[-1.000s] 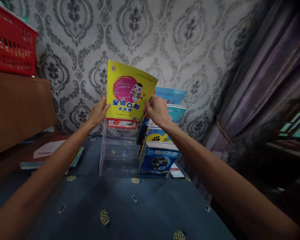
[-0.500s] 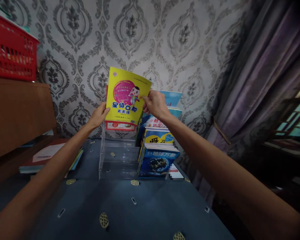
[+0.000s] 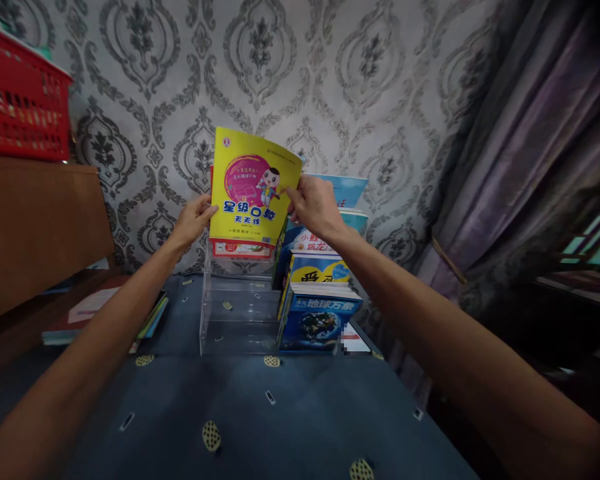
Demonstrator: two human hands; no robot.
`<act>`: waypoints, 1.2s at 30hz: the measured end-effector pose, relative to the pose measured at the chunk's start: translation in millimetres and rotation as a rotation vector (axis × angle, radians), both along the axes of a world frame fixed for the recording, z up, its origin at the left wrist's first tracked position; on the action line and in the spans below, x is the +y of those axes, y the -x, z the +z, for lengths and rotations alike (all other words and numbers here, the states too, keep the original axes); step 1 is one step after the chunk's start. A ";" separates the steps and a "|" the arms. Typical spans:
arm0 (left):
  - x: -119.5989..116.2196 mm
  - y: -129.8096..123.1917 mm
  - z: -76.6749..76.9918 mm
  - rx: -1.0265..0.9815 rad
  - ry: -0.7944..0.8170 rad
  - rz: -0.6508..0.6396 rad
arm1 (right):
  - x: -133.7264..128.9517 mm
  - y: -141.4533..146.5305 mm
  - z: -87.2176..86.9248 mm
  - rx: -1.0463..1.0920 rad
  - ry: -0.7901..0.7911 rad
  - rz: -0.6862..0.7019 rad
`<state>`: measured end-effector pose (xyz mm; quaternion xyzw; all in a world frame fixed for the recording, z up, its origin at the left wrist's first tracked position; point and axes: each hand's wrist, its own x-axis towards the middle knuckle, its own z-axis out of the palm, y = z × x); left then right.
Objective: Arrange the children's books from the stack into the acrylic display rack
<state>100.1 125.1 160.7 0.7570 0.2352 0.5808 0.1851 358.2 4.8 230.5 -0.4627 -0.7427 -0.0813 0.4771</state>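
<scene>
A thin yellow workbook [image 3: 253,183] with a pink circle and a cartoon child on its cover is held up by both hands. My left hand [image 3: 195,217] pinches its left edge, while my right hand [image 3: 317,203] grips the right edge. Its cover bows slightly. Behind its lower part a red-edged book [image 3: 240,249] shows in the back of a clear tiered rack [image 3: 205,303]. In the rack's right half stand a blue book [image 3: 315,323], a yellow-and-blue book [image 3: 310,268] and taller light-blue books [image 3: 351,191] behind, partly covered by my right hand and forearm.
Stacked books [image 3: 87,310] lie at the left beside a wooden cabinet [image 3: 40,227] topped by a red plastic basket [image 3: 23,100]. A dark blue patterned cloth [image 3: 170,400] covers the table. Patterned wallpaper rises behind; a purple curtain [image 3: 520,167] hangs at right.
The workbook stays between both hands and has shifted very slightly left and up in view. The camera view has moved a little; both grips look the same.
</scene>
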 end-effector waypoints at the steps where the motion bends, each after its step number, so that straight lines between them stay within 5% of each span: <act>1: -0.1 0.8 0.3 0.008 0.008 -0.009 | 1.0 -0.3 -0.1 0.000 -0.007 -0.005; 5: -3.9 3.1 0.6 0.055 -0.020 0.051 | 3.1 -0.9 0.1 -0.008 -0.028 -0.003; 11: -17.6 -2.3 7.4 0.108 -0.250 0.495 | 0.4 -0.9 -1.5 -0.030 -0.043 -0.020; 15: -24.0 -7.8 14.7 0.105 -0.283 0.617 | -2.3 -1.1 -3.1 -0.057 -0.062 -0.046; 23: -33.8 -7.3 19.1 0.113 -0.280 0.632 | -5.4 -0.5 -5.3 -0.080 -0.077 -0.075; 36: -27.9 -3.0 16.3 0.003 -0.187 0.315 | -6.5 0.2 -8.0 0.012 -0.055 -0.018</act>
